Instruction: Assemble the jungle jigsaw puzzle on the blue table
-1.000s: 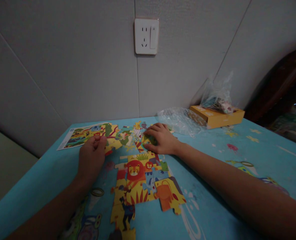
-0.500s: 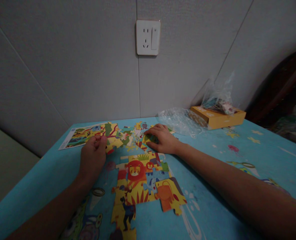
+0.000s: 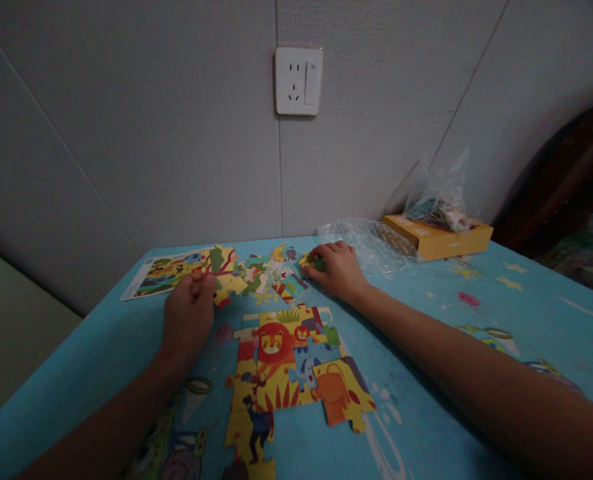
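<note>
A partly joined jigsaw puzzle lies on the table between my forearms, showing a lion, an elephant and a figure in blue. To its upper left, my left hand is closed, thumb and fingers pinched at the edge of a yellow puzzle piece. My right hand rests beyond the joined section, its fingers curled over a green and yellow puzzle piece. Loose puzzle pieces lie heaped between both hands, some overlapping.
A printed picture sheet lies behind my left hand. Clear plastic wrap and a yellow box with a plastic bag on top stand at the back right. The wall with a socket rises behind the blue patterned table.
My right hand has shifted to the right and slightly away, uncovering loose pieces that lay under its fingers. My left hand keeps its pinch in nearly the same place. The view has tilted slightly.
</note>
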The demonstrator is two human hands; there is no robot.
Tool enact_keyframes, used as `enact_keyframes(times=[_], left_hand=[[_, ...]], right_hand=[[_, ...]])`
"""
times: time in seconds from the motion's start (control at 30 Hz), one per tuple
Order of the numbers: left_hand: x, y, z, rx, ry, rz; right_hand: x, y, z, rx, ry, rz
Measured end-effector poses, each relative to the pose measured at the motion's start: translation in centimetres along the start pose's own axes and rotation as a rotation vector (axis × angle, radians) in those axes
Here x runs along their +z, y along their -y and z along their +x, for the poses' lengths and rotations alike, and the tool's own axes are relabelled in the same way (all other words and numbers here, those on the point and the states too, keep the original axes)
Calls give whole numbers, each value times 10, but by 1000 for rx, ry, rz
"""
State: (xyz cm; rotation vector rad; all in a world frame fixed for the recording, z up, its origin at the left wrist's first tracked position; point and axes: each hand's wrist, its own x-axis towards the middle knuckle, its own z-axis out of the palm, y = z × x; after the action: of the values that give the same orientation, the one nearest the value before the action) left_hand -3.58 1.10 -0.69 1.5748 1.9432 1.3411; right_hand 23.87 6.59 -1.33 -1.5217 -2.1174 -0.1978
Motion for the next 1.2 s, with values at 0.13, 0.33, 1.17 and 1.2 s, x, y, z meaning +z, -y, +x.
enact_keyframes(times=[0.13, 0.33, 1.17, 1.2], left_hand=[[-1, -4, -1, 26, -6, 3], [1, -15, -16, 178, 178, -95], [-2, -10, -22, 826, 692, 32], [-2, -11, -21, 841, 708, 36]], right_hand=[[0, 0, 0, 0, 29, 3], [-17, 36, -6, -59, 202, 675], [9, -22, 10, 431, -73, 373], [9, -22, 9, 416, -67, 291]])
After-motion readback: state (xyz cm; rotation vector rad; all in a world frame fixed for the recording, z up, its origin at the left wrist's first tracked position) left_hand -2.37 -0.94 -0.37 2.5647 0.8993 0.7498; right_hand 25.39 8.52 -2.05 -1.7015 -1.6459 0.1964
